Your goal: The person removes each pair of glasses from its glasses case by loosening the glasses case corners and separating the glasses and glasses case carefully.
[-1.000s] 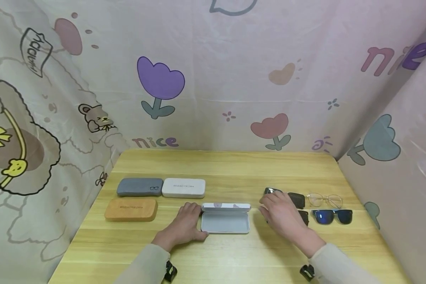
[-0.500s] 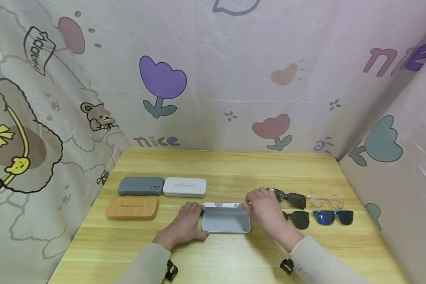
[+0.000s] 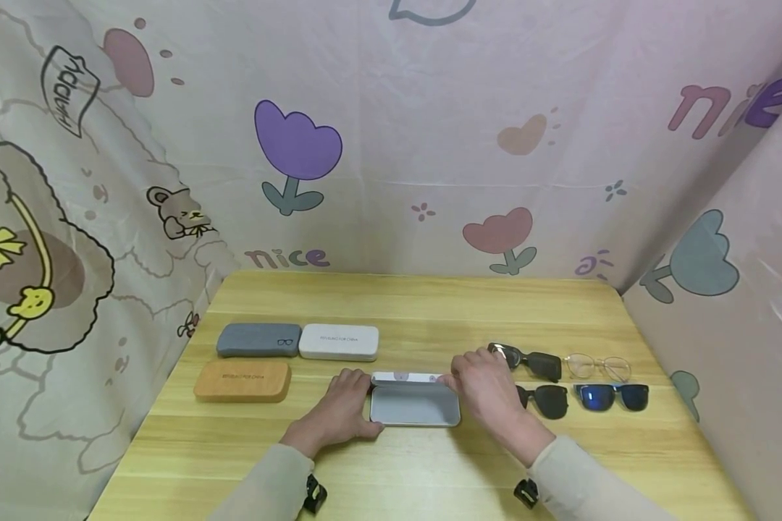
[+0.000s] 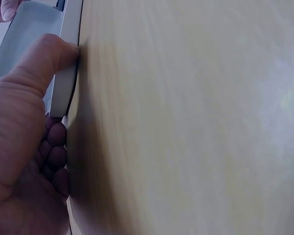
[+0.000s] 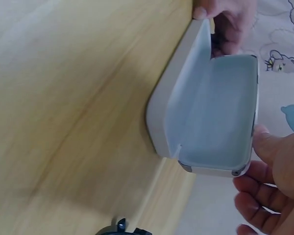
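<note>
An open glasses case [image 3: 415, 407] with a pale grey-blue lining stands mid-table, its lid [image 5: 225, 115] raised at the back. My left hand [image 3: 339, 407] grips the case's left end; in the left wrist view its thumb [image 4: 49, 56] lies over the front wall and the other fingers curl by the end. At the right end, my right hand [image 3: 489, 391] holds the lid's corner. Its thumb [image 5: 267, 142] touches the lid's rim and its fingers curl around the corner in the right wrist view. No glasses show inside the case.
Closed grey [image 3: 258, 340], white [image 3: 339, 342] and tan [image 3: 242, 381] cases lie left. On the right are two dark sunglasses, one rear [image 3: 539, 365] and one front [image 3: 549, 400], wire-framed glasses [image 3: 598, 367] and blue-lensed sunglasses [image 3: 611, 397]. Patterned curtains border the wooden table [image 3: 423, 297].
My right hand has moved left from above the dark sunglasses to the case's lid, uncovering part of them. The left hand and the case stay in place.
</note>
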The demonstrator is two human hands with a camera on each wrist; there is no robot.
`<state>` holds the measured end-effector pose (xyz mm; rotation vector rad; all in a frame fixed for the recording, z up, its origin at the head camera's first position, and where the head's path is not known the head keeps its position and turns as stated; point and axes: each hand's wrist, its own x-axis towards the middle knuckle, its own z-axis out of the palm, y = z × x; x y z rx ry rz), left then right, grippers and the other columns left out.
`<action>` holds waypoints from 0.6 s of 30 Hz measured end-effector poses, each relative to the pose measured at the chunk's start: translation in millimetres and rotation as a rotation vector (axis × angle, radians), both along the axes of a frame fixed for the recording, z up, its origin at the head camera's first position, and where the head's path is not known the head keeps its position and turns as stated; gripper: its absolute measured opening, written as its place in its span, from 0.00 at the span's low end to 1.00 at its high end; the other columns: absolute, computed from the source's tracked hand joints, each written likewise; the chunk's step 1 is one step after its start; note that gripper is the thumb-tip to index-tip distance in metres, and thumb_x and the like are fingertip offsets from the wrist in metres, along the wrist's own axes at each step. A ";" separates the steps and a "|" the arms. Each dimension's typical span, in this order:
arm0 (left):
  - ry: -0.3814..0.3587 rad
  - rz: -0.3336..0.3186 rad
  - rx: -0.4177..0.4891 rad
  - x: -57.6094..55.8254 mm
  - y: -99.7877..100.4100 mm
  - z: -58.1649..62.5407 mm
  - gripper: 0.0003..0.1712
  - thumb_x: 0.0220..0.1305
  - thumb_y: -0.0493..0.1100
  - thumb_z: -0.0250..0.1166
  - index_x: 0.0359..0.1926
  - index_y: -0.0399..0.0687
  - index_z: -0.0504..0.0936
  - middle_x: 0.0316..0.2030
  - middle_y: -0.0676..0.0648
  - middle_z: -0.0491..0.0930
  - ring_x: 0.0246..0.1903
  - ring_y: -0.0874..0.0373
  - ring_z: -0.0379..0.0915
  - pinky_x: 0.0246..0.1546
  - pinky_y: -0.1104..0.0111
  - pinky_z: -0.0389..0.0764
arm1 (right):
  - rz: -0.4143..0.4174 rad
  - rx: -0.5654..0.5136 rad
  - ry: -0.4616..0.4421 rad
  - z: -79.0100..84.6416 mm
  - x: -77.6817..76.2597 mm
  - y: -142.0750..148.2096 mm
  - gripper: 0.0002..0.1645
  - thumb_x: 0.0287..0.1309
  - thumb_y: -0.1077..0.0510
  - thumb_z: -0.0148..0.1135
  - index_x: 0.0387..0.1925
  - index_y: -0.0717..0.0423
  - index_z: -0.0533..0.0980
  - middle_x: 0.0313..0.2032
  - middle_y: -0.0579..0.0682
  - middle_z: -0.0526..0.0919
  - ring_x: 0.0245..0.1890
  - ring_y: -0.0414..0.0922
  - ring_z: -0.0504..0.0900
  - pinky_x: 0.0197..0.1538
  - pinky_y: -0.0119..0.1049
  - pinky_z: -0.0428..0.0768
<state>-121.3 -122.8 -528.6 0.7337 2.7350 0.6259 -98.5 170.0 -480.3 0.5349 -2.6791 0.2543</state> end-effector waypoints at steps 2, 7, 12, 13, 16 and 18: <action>0.006 -0.002 -0.003 0.2 0.1 -0.2 0.48 0.51 0.61 0.79 0.63 0.35 0.75 0.55 0.45 0.77 0.57 0.50 0.66 0.69 0.50 0.66 | 0.019 0.019 0.047 -2.5 0.6 0.9 0.20 0.55 0.43 0.78 0.26 0.51 0.78 0.24 0.43 0.79 0.28 0.46 0.72 0.37 0.42 0.70; 0.017 -0.008 0.000 0.2 0.1 -0.1 0.46 0.50 0.60 0.80 0.61 0.35 0.76 0.53 0.46 0.77 0.56 0.50 0.66 0.68 0.49 0.67 | 0.052 0.032 0.145 -9.7 1.6 2.4 0.21 0.55 0.42 0.76 0.26 0.51 0.77 0.24 0.44 0.79 0.28 0.47 0.73 0.35 0.40 0.66; 0.026 -0.013 0.000 -0.6 -0.1 -1.1 0.45 0.50 0.60 0.80 0.59 0.35 0.76 0.51 0.47 0.77 0.54 0.51 0.66 0.66 0.50 0.67 | 0.060 0.015 0.172 -14.3 3.0 2.9 0.21 0.55 0.41 0.75 0.26 0.51 0.77 0.24 0.44 0.79 0.28 0.47 0.73 0.34 0.40 0.66; 0.026 -0.013 0.000 -0.7 -0.1 -1.4 0.45 0.50 0.60 0.80 0.59 0.35 0.76 0.50 0.47 0.77 0.54 0.51 0.66 0.66 0.50 0.67 | 0.060 0.014 0.171 -14.8 3.2 3.0 0.21 0.55 0.41 0.75 0.27 0.51 0.77 0.24 0.44 0.79 0.28 0.47 0.73 0.35 0.40 0.66; 0.026 -0.011 0.000 -0.8 0.0 -1.3 0.45 0.50 0.60 0.80 0.60 0.35 0.76 0.51 0.47 0.77 0.54 0.51 0.66 0.66 0.50 0.67 | 0.062 0.010 0.168 -15.6 3.9 3.3 0.21 0.56 0.42 0.75 0.27 0.51 0.77 0.25 0.44 0.80 0.29 0.47 0.74 0.35 0.40 0.67; 0.027 -0.010 -0.001 -0.6 0.0 -1.0 0.45 0.50 0.60 0.80 0.60 0.35 0.76 0.51 0.47 0.77 0.54 0.51 0.66 0.66 0.50 0.68 | 0.065 0.012 0.170 -16.0 4.5 3.4 0.20 0.56 0.42 0.75 0.27 0.51 0.77 0.25 0.44 0.80 0.29 0.47 0.74 0.35 0.40 0.67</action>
